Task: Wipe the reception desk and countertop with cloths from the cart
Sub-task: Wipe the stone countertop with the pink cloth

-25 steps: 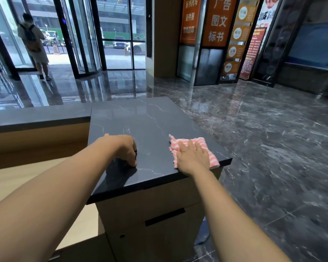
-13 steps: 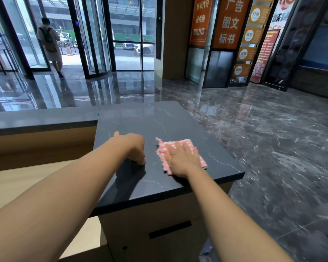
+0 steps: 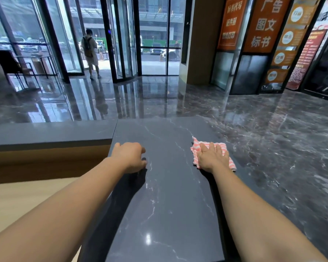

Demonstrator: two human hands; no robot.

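Note:
A dark grey marble countertop stretches away from me. My right hand lies flat, fingers spread, pressing a pink-and-white striped cloth onto the top close to its right edge. Most of the cloth is hidden under the palm. My left hand rests on the countertop by its left edge with fingers curled under, holding nothing that I can see. The two hands are about a forearm's width apart.
A lower beige desk surface lies to the left, below a long dark ledge. Glossy marble floor drops off to the right. A person stands far off by the glass doors. Orange signs line the back right.
My right hand slid the cloth left toward my left hand, then back out to the right edge. My left hand stayed braced in place. My view moved in over the countertop.

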